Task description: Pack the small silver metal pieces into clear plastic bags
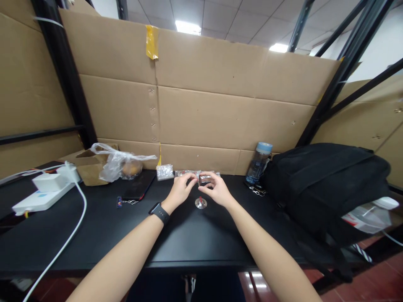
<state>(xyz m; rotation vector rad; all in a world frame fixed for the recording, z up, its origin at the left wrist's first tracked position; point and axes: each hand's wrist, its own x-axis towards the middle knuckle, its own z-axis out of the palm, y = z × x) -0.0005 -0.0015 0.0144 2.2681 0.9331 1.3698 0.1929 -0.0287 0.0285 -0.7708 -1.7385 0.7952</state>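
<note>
My left hand [184, 186], with a dark smartwatch [159, 212] on its wrist, pinches at a small thin piece [199, 180] that I cannot make out. From the other side my right hand [217, 188] curls its thumb and fingers around the same spot. Just below the fingertips a small shiny metal round base [200, 204] with a red bit at its centre stands on the black table [192, 247]. Behind the hands lie clear plastic packets [185, 173], partly hidden by the fingers.
Left: a silvery bubble-wrapped packet [164, 172], a dark tablet-like slab [138, 186], a plastic bag [118, 163], a cardboard box [92, 167] and a white power strip [44, 199] with cables. Right: a water bottle [258, 163] and a black backpack [324, 188]. Cardboard walls [201, 109] enclose the table.
</note>
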